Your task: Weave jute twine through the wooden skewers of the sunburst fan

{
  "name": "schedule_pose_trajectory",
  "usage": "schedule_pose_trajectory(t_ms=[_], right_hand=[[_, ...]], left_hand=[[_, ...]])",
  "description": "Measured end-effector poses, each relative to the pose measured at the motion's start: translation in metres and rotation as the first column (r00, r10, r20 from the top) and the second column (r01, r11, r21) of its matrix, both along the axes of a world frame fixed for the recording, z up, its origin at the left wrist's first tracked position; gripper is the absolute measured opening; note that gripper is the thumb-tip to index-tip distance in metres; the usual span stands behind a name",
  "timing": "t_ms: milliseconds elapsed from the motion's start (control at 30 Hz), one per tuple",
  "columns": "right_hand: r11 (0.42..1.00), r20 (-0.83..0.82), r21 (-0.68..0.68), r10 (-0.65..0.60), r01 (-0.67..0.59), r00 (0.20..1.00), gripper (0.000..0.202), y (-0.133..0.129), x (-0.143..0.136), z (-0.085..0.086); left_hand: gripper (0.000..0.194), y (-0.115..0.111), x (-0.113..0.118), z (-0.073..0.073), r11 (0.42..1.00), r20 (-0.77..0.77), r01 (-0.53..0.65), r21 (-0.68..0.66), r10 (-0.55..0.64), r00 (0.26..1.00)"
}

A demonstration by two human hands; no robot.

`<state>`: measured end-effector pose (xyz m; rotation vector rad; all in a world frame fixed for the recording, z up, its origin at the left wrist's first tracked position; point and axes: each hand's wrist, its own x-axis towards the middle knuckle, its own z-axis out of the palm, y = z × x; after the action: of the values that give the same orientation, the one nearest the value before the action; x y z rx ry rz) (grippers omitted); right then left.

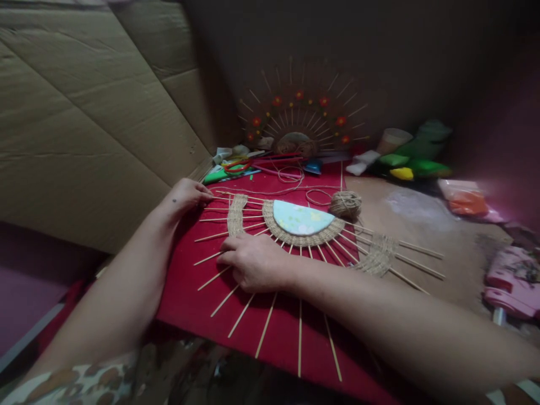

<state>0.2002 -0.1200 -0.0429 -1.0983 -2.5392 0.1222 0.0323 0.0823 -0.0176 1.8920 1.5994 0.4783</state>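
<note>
A half-round woven piece with thin wooden sticks fanning out lies on a red sheet (pixel 189 304). Its pale blue patterned centre (pixel 301 217) has a twine border, and outer twine bands (pixel 237 216) cross the sticks on both sides. My left hand (pixel 192 193) pinches the end of a stick at the upper left. My right hand (pixel 257 261) rests over the sticks just below the left band, fingers curled around the weave; what they grip is hidden. A ball of twine (pixel 346 205) sits beside the centre's right corner, with a loose strand looping behind.
Cardboard (pixel 97 112) stands at the left. Orange-handled scissors (pixel 237 165) and craft scraps lie behind the red sheet. A finished-looking flowered stick fan (pixel 299 95) stands at the back. At the right are a cup (pixel 394 140), green and yellow packets and a pink glue gun (pixel 512 281).
</note>
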Motion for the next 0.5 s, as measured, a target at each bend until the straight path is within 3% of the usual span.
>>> schedule_pose_trajectory(t_ms=[267,400,500], right_hand=[[1.0,0.014,-0.018,0.002,-0.001,1.0,0.029,0.0,0.0,0.002],[1.0,0.023,-0.021,0.003,-0.003,1.0,0.029,-0.001,0.0,0.003],[1.0,0.029,-0.011,0.003,-0.003,1.0,0.029,-0.001,0.0,0.003]], left_hand=[[0.017,-0.012,0.0,0.014,0.999,-0.112,0.037,-0.037,-0.041,0.993],[0.02,-0.017,0.006,0.025,0.991,-0.266,0.113,0.075,-0.089,0.96],[0.024,-0.024,0.016,0.026,0.968,-0.291,0.218,0.124,-0.175,0.941]])
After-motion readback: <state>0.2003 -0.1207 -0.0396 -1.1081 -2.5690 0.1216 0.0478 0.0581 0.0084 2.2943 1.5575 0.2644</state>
